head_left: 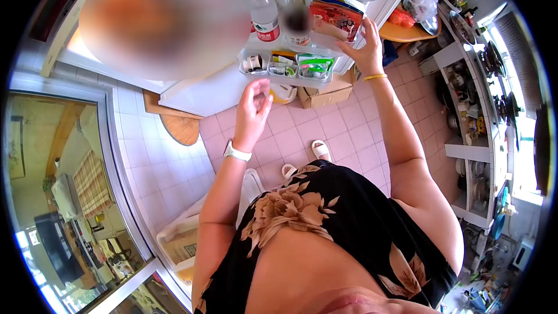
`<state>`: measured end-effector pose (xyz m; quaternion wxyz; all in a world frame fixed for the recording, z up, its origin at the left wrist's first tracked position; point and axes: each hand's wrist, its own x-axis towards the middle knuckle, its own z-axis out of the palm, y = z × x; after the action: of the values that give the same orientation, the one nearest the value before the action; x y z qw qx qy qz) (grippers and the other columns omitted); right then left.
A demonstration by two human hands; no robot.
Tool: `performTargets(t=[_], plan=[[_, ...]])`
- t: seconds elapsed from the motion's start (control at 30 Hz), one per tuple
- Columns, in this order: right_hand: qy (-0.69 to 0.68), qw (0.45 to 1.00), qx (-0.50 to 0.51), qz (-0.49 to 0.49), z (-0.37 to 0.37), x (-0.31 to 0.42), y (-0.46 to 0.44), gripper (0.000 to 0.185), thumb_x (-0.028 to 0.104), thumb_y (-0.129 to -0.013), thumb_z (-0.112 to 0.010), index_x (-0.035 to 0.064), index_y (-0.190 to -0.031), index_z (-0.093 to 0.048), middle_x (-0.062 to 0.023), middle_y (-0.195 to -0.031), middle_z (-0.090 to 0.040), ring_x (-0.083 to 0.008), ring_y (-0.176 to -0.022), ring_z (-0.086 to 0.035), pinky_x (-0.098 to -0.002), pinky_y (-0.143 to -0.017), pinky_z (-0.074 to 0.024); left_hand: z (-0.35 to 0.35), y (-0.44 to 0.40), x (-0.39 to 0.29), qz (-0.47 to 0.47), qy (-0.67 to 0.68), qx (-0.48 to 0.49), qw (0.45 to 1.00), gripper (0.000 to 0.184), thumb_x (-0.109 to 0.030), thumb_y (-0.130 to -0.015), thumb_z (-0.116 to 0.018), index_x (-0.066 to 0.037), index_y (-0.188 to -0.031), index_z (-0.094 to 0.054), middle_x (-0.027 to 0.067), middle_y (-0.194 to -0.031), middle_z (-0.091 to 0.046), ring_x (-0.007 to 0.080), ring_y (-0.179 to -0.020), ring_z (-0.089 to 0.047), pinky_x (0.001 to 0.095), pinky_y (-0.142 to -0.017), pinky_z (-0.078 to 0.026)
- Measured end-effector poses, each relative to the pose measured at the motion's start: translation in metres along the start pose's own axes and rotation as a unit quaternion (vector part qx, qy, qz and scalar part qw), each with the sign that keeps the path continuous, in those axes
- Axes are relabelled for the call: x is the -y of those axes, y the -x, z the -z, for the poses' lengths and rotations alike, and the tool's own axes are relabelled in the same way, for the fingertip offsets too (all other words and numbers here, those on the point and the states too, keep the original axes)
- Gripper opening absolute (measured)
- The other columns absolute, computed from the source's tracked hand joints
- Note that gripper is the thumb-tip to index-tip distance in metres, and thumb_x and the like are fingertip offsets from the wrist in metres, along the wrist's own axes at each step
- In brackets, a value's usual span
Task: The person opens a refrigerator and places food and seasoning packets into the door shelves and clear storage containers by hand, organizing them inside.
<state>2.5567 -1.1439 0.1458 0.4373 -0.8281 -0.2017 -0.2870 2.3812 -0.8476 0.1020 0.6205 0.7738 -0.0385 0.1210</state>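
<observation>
My right hand (364, 49) is at the lower right corner of a red and blue food packet (337, 18) in the upper fridge door shelf. Its thumb and fingers are spread apart, the fingertips close against the packet's side; whether they press on it is hard to see. Lower and to the left, my left hand (254, 107) is raised, open and empty, its fingers loosely bent. Just above it is the lower door shelf with small clear bins (283, 68). Beside the packet stand a red-capped water bottle (265, 14) and a yellow-capped bottle (298, 14), partly blurred.
The open fridge door (197, 90) spans the top, and a large blur hides much of the left. Below the shelf, a cardboard box (326, 94) sits on the tiled floor (343, 119). Crowded kitchen shelving (465, 151) lines the right; a glass door (70, 197) is at left.
</observation>
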Motion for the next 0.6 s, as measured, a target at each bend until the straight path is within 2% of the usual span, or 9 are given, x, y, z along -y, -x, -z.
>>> performTargets(t=[0.03, 0.1, 0.17, 0.23, 0.3, 0.43, 0.5, 0.53, 0.6], plan=[[0.001, 1.0, -0.004, 0.003, 0.0, -0.003, -0.003, 0.087, 0.023, -0.07, -0.094, -0.0014, -0.141, -0.05, -0.0153, -0.132, -0.056, -0.0269, -0.121, -0.062, -0.0383, -0.102, -0.0561, -0.006, -0.015, -0.01, -0.035, -0.049, -0.001, 0.998, 0.038, -0.003, -0.098, -0.066, -0.006, -0.134, -0.055, 0.0078, -0.132, -0.063, 0.02, -0.116, -0.064, 0.0323, -0.091, -0.056], [-0.028, 0.999, 0.022, -0.026, 0.0, -0.007, -0.008, 0.087, 0.024, -0.071, -0.094, -0.0018, -0.142, -0.05, -0.0154, -0.132, -0.056, -0.0268, -0.122, -0.062, -0.0384, -0.102, -0.0565, -0.019, -0.04, -0.021, -0.065, -0.057, 0.0, 0.996, 0.042, -0.003, -0.095, -0.069, -0.005, -0.134, -0.056, 0.0101, -0.134, -0.063, 0.0224, -0.117, -0.064, 0.0334, -0.089, -0.057], [-0.03, 0.998, 0.025, -0.045, 0.001, -0.007, -0.009, 0.089, 0.025, -0.07, -0.094, -0.0038, -0.142, -0.049, -0.0149, -0.133, -0.056, -0.0266, -0.121, -0.063, -0.0388, -0.101, -0.0569, -0.034, -0.062, -0.027, -0.106, -0.121, 0.037, 0.986, 0.047, -0.004, -0.091, -0.071, -0.004, -0.135, -0.055, 0.0143, -0.135, -0.061, 0.0285, -0.12, -0.063, 0.0381, -0.096, -0.055], [-0.031, 0.995, 0.04, -0.084, 0.002, -0.005, -0.007, 0.089, 0.026, -0.07, -0.095, -0.0048, -0.141, -0.05, -0.0152, -0.132, -0.057, -0.0269, -0.12, -0.063, -0.038, -0.1, -0.057, -0.05, -0.08, -0.025, -0.197, -0.206, 0.051, 0.957, 0.054, -0.007, -0.088, -0.072, 0.0, -0.137, -0.052, 0.0192, -0.138, -0.058, 0.0381, -0.128, -0.056, 0.0427, -0.11, -0.046], [-0.016, 0.997, 0.03, -0.065, 0.003, -0.005, -0.004, 0.09, 0.027, -0.069, -0.095, -0.0049, -0.14, -0.051, -0.0158, -0.131, -0.058, -0.0278, -0.12, -0.063, -0.038, -0.099, -0.0569, -0.067, -0.091, -0.019, -0.239, -0.257, 0.047, 0.935, 0.055, -0.007, -0.087, -0.071, 0.001, -0.138, -0.052, 0.019, -0.142, -0.056, 0.0381, -0.127, -0.057, 0.0434, -0.107, -0.049], [0.035, 0.999, 0.003, -0.007, 0.005, -0.008, -0.007, 0.09, 0.028, -0.067, -0.095, -0.0047, -0.139, -0.052, -0.0178, -0.129, -0.059, -0.0308, -0.118, -0.063, -0.039, -0.097, -0.0563, -0.086, -0.102, 0.001, -0.234, -0.341, 0.065, 0.908, 0.057, -0.004, -0.084, -0.07, 0.002, -0.138, -0.051, 0.0191, -0.144, -0.054, 0.0384, -0.124, -0.057, 0.0445, -0.103, -0.051], [0.023, 1.0, -0.003, 0.001, 0.001, -0.009, -0.01, 0.09, 0.029, -0.067, -0.095, -0.0046, -0.139, -0.052, -0.0184, -0.129, -0.059, -0.0322, -0.118, -0.063, -0.0402, -0.098, -0.0552, -0.091, -0.107, 0.007, -0.195, -0.383, 0.095, 0.898, 0.061, -0.01, -0.083, -0.075, 0.0, -0.139, -0.051, 0.0179, -0.146, -0.053, 0.0385, -0.124, -0.058, 0.0454, -0.102, -0.052], [0.011, 1.0, -0.008, 0.007, -0.001, -0.009, -0.011, 0.091, 0.029, -0.067, -0.095, -0.0046, -0.139, -0.052, -0.019, -0.129, -0.059, -0.0336, -0.118, -0.062, -0.0415, -0.099, -0.0541, -0.092, -0.108, 0.009, -0.208, -0.392, 0.086, 0.892, 0.06, -0.01, -0.083, -0.074, 0.001, -0.138, -0.051, 0.0175, -0.146, -0.053, 0.0387, -0.123, -0.059, 0.0456, -0.1, -0.053], [0.027, 1.0, -0.002, 0.005, -0.002, -0.009, -0.011, 0.091, 0.027, -0.068, -0.095, -0.0046, -0.14, -0.051, -0.0181, -0.131, -0.058, -0.0316, -0.119, -0.062, -0.0406, -0.099, -0.0552, -0.091, -0.109, 0.01, -0.202, -0.384, 0.089, 0.896, 0.059, -0.01, -0.083, -0.074, 0.001, -0.137, -0.051, 0.0177, -0.145, -0.053, 0.0387, -0.122, -0.059, 0.0456, -0.099, -0.053]])
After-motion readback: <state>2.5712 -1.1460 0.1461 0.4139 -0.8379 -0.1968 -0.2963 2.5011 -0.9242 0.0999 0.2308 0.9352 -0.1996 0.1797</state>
